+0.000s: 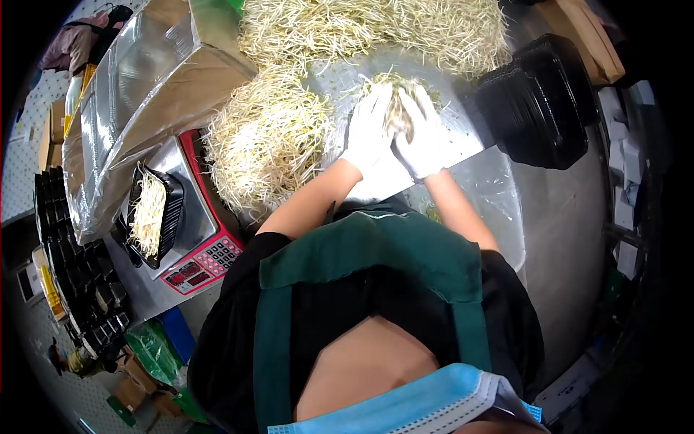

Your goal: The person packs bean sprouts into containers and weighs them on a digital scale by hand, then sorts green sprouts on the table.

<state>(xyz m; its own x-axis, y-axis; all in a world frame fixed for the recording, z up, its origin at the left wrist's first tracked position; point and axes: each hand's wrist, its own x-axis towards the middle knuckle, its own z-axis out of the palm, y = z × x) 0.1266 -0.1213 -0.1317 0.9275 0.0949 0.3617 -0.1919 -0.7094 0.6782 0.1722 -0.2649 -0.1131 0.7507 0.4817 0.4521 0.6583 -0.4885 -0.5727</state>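
Observation:
My left hand (369, 126) and my right hand (421, 134), both in white gloves, are cupped around a small clump of bean sprouts (399, 119) over the metal table (336, 69). The fingers point away from me and press on the clump from either side. Just left of my left hand lies a large heap of bean sprouts (267, 141). Another long heap (376, 29) runs along the far side of the table.
At left, a red digital scale (210, 257) bears a black tray (173, 210) of sprouts. Clear plastic sheeting (144, 94) stands behind it. Stacked black trays (538, 101) stand at right, more black trays (79, 267) at far left. A clear plastic bin (506, 210) sits below the table's edge.

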